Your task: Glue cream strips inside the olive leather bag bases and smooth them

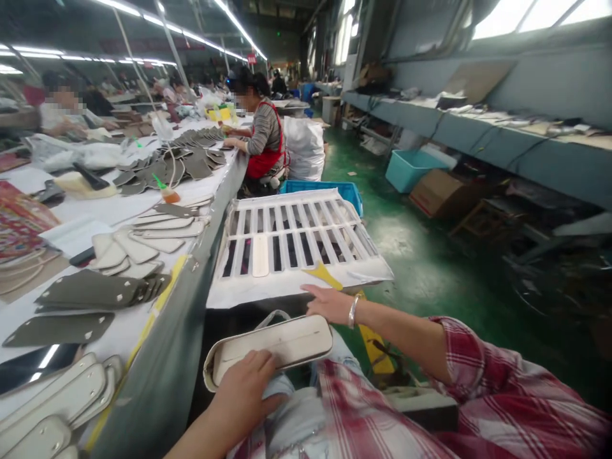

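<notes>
A long cream piece with rounded ends (282,347), perhaps a bag body, lies tilted across my lap, with a line along its top face. My left hand (248,382) grips its near left part, fingers resting on top and thumb at the near edge. At its far right end is my right hand (329,303), index finger stretched out and the other fingers loosely bent by the rim. Just beyond that fingertip, a yellow forked tool (324,276) lies on the white slatted rack (287,290). One narrow cream strip (261,255) rests across the slats.
On the left, a long table (167,325) carries grey panels (90,290), cream pieces (138,248) and a glue bottle (167,190). A blue crate (351,194) stands behind the rack. A co-worker in a red apron (262,134) sits farther along. A turquoise bin (411,169) is at right.
</notes>
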### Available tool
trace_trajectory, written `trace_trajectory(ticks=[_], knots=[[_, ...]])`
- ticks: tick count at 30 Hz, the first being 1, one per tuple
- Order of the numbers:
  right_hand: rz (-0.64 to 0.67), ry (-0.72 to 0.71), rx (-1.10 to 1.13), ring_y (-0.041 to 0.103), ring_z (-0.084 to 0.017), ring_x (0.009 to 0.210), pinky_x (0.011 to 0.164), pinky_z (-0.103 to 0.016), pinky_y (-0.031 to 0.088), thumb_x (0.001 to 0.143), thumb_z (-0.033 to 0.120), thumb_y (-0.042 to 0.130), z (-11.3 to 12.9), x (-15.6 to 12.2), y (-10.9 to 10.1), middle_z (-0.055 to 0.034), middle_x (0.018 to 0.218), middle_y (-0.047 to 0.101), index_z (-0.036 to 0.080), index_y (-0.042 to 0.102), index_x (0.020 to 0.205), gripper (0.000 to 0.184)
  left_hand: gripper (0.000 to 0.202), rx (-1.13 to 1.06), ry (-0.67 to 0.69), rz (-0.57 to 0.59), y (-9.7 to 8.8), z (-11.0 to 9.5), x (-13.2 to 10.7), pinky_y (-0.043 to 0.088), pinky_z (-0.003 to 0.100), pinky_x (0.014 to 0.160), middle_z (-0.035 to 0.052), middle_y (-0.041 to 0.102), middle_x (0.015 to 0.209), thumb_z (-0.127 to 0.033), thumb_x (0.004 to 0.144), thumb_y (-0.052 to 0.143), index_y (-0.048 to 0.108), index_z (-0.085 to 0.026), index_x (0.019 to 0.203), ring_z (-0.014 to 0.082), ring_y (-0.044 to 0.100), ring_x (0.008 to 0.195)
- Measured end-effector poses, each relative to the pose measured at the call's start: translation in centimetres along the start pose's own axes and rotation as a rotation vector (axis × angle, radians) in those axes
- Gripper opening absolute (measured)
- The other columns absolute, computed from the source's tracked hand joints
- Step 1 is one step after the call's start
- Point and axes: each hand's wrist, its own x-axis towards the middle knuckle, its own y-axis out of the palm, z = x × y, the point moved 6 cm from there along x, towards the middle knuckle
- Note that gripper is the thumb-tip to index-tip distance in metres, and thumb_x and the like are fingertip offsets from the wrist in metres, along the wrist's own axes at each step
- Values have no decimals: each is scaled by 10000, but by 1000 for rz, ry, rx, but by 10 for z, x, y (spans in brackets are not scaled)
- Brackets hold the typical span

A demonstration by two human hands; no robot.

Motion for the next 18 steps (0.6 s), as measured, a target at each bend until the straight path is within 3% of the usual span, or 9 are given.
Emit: trace_trajectory(ticks=[2, 6, 12, 15, 18], knots=[[20, 192, 165, 640, -192, 684, 636, -361, 518, 865, 219, 351, -24, -8, -6, -81, 757, 662, 119, 125, 1378, 570, 591, 38, 36, 11, 1, -3, 5, 409, 381, 860, 85, 544, 1122, -438, 774, 540, 365, -219, 1294, 243, 492, 982], [165, 329, 244, 607, -153, 472, 487, -288, 515, 796, 102, 401, -50, -21, 6, -1, 554, 608, 120, 10, 1385, 707, 724, 105, 115, 60, 0, -14, 23, 433, 395, 779, 63, 555, 1042, -393, 741, 591, 236, -275, 1361, 250, 503, 901], [230, 302, 77, 523, -122, 355, 372, -229, 454, 712, 148, 506, -63, -16, 15, 50, 515, 548, 134, 70, 1390, 806, 694, 111, 166, 108, -1, -14, 32, 432, 387, 805, 77, 524, 1122, -323, 735, 589, 265, -289, 1348, 248, 501, 942], [206, 224, 81, 461, -83, 327, 362, -184, 400, 699, 126, 483, -62, -12, 15, 78, 495, 499, 171, 239, 1343, 690, 684, 113, 186, 125, 1, -10, 32, 418, 398, 858, 75, 329, 1383, -274, 730, 575, 269, -311, 1341, 259, 474, 1049], [102, 120, 6, 404, -56, 354, 375, -150, 335, 645, 76, 493, -57, -10, 8, 92, 458, 441, 156, 426, 1234, 598, 680, 78, 239, 197, 1, -7, 37, 391, 388, 917, 37, 136, 1478, -268, 719, 568, 284, -298, 1336, 253, 463, 1105]])
